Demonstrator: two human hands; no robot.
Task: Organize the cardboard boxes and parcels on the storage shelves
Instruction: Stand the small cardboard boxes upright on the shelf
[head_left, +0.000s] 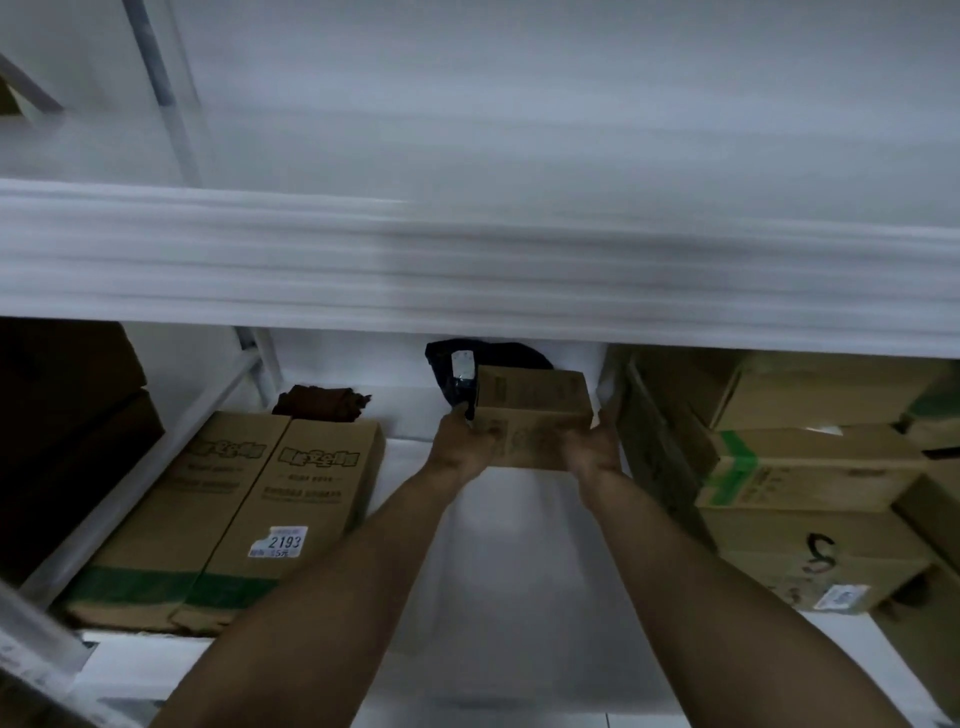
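On the shelf (498, 545), under the upper shelf (467, 270). Left: two long boxes (234, 514) lying flat, side by side, touching, ends toward the front edge; behind them, a bundle (319, 402) near the back wall. Middle, toward the back: box (532, 410) held between the left hand (460, 447) at its left end and the right hand (592, 447) at its right end; just behind and left of it, a parcel (457, 374). Right: a stack (805, 467) of cartons, several layers high, just beside the right hand. Far left, past the rail (130, 483): more stacked boxes (67, 415).
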